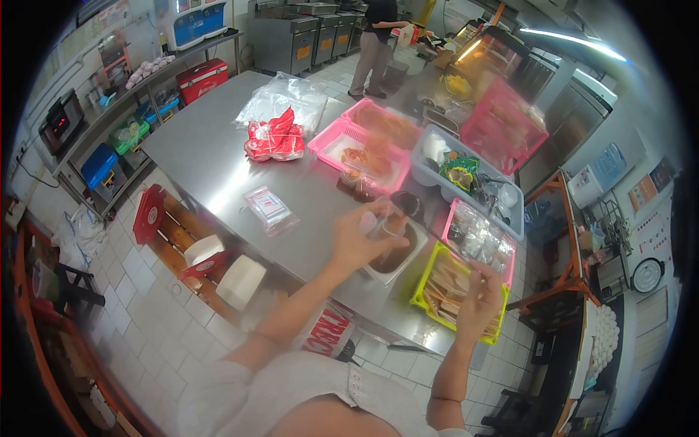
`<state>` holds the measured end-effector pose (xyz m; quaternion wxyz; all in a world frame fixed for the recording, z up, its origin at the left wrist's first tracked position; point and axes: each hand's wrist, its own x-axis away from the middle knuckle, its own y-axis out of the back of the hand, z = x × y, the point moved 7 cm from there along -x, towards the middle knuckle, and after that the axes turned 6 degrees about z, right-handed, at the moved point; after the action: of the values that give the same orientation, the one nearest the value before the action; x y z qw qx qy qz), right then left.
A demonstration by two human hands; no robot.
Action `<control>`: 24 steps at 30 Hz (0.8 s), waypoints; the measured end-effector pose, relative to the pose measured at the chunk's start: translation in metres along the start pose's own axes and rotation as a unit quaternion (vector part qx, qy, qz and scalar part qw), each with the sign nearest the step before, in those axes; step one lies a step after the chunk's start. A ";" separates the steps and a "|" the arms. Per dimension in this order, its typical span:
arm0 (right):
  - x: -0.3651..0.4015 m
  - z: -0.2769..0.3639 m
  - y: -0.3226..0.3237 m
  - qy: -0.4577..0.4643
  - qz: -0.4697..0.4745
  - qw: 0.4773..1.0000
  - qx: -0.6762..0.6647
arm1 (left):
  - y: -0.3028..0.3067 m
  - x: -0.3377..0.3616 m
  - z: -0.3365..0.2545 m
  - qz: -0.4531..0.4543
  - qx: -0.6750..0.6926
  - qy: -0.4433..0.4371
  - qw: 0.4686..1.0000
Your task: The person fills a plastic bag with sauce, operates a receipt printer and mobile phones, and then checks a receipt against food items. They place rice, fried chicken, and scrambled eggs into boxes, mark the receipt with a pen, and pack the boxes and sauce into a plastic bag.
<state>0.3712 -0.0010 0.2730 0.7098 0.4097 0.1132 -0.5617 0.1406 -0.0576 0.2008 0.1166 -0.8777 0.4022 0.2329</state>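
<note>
My left hand [357, 239] is closed around a small clear plastic container [393, 224], partly hidden by my fingers and blurred. It is above a rectangular metal pan [412, 264] of brown sauce. My right hand [480, 300] is raised over a yellow-green basket [416, 297] filled with flat brown packets [445, 288]. Its fingers are curled together, and whatever they may hold cannot be made out. Just beyond the pan stands a dark round-topped container [406, 204]. Dark jars [355, 186] are close by.
Pink baskets [320, 149] with food and a blue-grey bin [513, 191] of packets line the table's far side. A red-and-white bag [275, 138], clear plastic bags [287, 98] and a small packet [271, 210] lie left. A wooden bench [171, 237] is beside the table; another person [373, 44] stands beyond.
</note>
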 end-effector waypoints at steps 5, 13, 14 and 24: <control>0.000 -0.001 -0.001 0.004 -0.011 1.000 -0.003 | 0.001 0.000 -0.005 0.010 -0.053 -0.020 0.998; -0.002 -0.009 -0.008 -0.028 -0.004 0.999 -0.035 | 0.003 -0.001 -0.008 -0.007 -0.025 -0.017 1.000; -0.003 -0.010 -0.008 -0.028 -0.003 0.999 -0.035 | 0.004 -0.001 -0.008 -0.009 -0.026 -0.021 0.999; -0.006 -0.025 -0.022 -0.092 0.033 0.988 -0.120 | 0.003 0.005 0.001 -0.012 -0.027 -0.033 0.999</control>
<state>0.3573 0.0208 0.2509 0.7797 0.2715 0.1006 -0.5552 0.1409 -0.0621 0.1976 0.1084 -0.8770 0.3815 0.2712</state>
